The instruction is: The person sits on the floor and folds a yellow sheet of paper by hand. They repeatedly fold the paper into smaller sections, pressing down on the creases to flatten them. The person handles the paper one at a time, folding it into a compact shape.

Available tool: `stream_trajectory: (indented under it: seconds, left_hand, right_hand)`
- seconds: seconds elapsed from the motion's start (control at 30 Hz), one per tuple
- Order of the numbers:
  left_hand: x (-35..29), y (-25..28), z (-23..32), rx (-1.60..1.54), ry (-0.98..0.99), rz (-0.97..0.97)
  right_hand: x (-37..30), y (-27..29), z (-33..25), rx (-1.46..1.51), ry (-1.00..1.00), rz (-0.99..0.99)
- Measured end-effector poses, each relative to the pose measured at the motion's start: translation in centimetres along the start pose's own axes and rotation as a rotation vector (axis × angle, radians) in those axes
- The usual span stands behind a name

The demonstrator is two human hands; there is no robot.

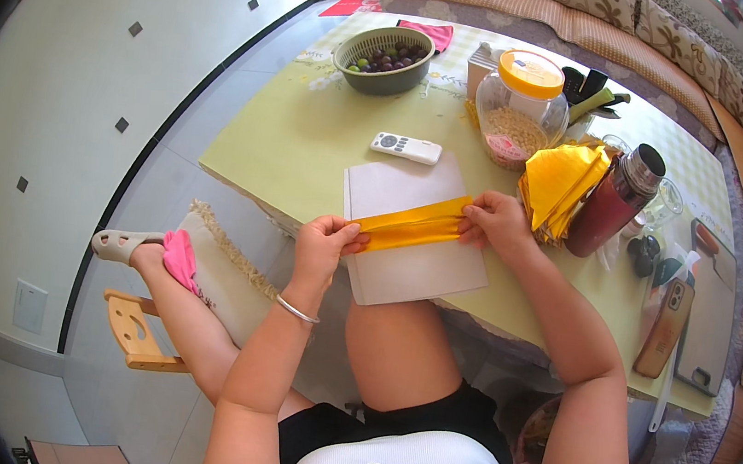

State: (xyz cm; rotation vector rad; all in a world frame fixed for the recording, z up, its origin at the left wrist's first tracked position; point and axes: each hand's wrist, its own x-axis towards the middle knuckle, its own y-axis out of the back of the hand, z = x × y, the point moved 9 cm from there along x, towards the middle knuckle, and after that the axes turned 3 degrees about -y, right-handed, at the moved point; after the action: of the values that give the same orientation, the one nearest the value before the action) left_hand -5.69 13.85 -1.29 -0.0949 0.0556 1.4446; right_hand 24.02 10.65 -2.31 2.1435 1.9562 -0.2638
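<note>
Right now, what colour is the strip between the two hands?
The strip is shiny golden yellow, as the head view shows.

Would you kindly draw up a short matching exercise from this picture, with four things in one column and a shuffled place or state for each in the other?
Things
1. Golden strip
2. White remote
3. Grey-green basket
4. Dark red flask

Places and states
A. Holding round green and dark purple fruit
B. Standing beside a stack of golden sheets
C. Held at its two ends by the left hand and the right hand
D. Lying by the far edge of the white paper

Right pairs: 1-C, 2-D, 3-A, 4-B.
</note>
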Motion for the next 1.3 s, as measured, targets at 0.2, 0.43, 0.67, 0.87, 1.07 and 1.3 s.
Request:
stream_trajectory:
  seconds: [0.2,0.43,0.67,0.87,1.07,1.3]
  left_hand:
    - [0.0,0.1,0.1,0.082,-0.039,0.005]
    - [-0.1,0.3,0.4,0.190,-0.075,0.020]
    - [-0.6,0.8,1.5,0.488,-0.187,0.084]
    - [-1.2,0.8,2.4,0.681,-0.343,0.087]
    - [-1.4,0.3,2.9,0.733,-0.410,0.070]
    - [-1.6,0.1,3.0,0.749,-0.440,0.046]
  right_hand:
    - [-0.4,0.1,-0.4,-0.135,0.010,0.025]
    - [-0.8,0.3,-0.4,-0.142,-0.037,0.030]
    - [-1.3,0.5,-0.3,-0.256,-0.025,0.068]
    - [-1.5,0.2,-0.7,-0.352,0.005,0.047]
    - [-1.5,0.5,-0.6,-0.463,0.036,0.086]
    - [-2.4,0.0,-2.0,-0.634,0.096,0.108]
